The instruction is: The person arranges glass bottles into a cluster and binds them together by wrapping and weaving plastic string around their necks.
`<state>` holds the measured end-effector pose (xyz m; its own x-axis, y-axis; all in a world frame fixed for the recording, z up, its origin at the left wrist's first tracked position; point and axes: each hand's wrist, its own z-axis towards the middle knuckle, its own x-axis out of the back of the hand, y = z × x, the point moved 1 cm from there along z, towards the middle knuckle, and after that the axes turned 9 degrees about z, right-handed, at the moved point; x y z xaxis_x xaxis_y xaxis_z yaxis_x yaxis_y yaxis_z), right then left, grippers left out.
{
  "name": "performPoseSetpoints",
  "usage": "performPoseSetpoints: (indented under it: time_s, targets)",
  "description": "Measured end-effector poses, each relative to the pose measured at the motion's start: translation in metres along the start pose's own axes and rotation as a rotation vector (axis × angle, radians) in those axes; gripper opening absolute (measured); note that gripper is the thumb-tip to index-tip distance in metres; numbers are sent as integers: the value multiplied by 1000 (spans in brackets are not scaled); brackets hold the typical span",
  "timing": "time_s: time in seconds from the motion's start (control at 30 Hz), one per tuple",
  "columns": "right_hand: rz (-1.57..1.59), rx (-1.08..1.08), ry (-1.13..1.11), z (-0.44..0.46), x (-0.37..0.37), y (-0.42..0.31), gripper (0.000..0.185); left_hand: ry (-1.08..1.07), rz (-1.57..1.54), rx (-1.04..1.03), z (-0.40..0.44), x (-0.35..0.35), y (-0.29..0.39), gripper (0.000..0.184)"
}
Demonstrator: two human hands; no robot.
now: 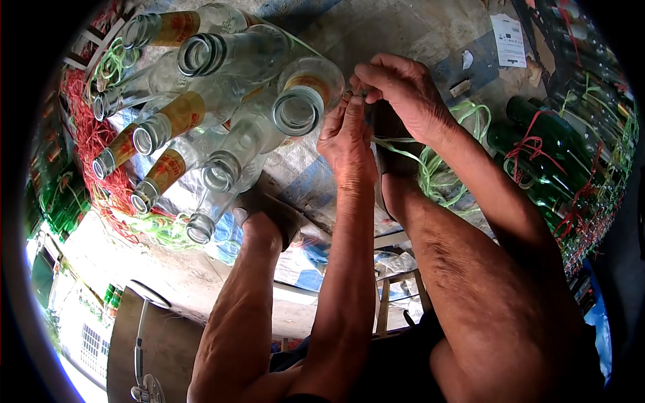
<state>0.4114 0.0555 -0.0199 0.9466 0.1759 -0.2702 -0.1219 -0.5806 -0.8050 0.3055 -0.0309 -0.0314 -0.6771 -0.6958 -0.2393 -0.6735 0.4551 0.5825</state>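
My left hand (347, 138) is closed in a pinch, thumb and fingertips meeting beside the mouth of the nearest clear bottle (314, 79). Fingertip to fingertip with it, my right hand (403, 91) also pinches. Light green plastic string (386, 142) trails from beneath the hands; the bit between the fingertips is tiny and mostly covered. To the left stand several clear glass bottles with open mouths, some with orange-yellow labels (185, 111), grouped tightly. A thin strand of string (293, 39) runs round the far side of this group.
A tangle of green string (447, 161) lies by my right foot. Green bottles tied with red string (537, 148) lie at the right. Red string (94, 127) is heaped at the left. A white paper label (508, 40) lies on the floor, and a shoe (272, 211) is beside the bottles.
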Motion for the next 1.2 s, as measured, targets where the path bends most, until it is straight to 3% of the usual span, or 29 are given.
performPoseSetpoints:
  time_s: [0.1, 0.47, 0.73, 0.77, 0.9, 1.2]
  targets:
    - [-28, 41, 6, 0, -2, 1, 35, 23, 55, -43, -1, -1, 1, 24]
    - [74, -85, -32, 8, 7, 2, 37, -2, 159, -121, 1, 5, 3, 16]
    - [407, -423, -54, 10, 22, 5, 46, -73, -114, 165, 8, 4, 6, 19]
    - [415, -396, -66, 8, 26, 10, 39, -72, -131, 195, 9, 5, 6, 19]
    - [121, -333, -60, -3, 24, 21, 23, -78, -97, 290, 12, 5, 13, 21]
    - [-135, -158, -136, 5, 5, 19, 19, -142, -72, 377, 26, 20, 12, 19]
